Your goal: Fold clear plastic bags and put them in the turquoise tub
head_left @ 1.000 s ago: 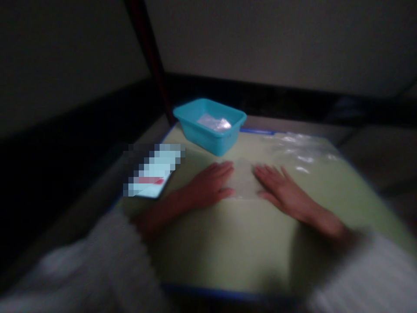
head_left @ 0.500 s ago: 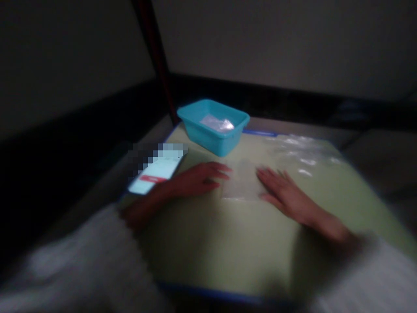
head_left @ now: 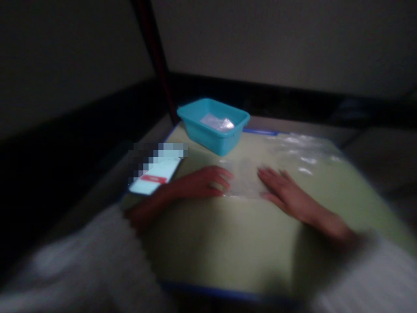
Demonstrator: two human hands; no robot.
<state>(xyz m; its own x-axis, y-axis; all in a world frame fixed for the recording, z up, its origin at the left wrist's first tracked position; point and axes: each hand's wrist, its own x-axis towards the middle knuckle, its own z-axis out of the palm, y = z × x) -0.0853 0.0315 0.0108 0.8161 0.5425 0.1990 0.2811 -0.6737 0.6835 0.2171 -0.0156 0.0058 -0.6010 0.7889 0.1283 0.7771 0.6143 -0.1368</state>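
Note:
A clear plastic bag (head_left: 245,180) lies flat on the pale yellow-green table (head_left: 228,243), between my two hands. My left hand (head_left: 208,182) rests at the bag's left edge with its fingers slightly curved and apart. On the bag's right side, my right hand (head_left: 278,184) lies palm down with fingers stretched out and the thumb apart. Neither hand is closed around anything. The picture is dim and somewhat blurred, so the bag's outline is faint.
Behind my left hand stands a turquoise plastic basket (head_left: 208,134) with clear plastic packets (head_left: 217,123) inside. A lit phone (head_left: 156,171) lies at the table's left edge. More clear plastic bags (head_left: 301,152) are spread at the back right.
My left hand has shifted slightly right and toward me, its fingers now over the bag's left edge. My right hand has barely moved.

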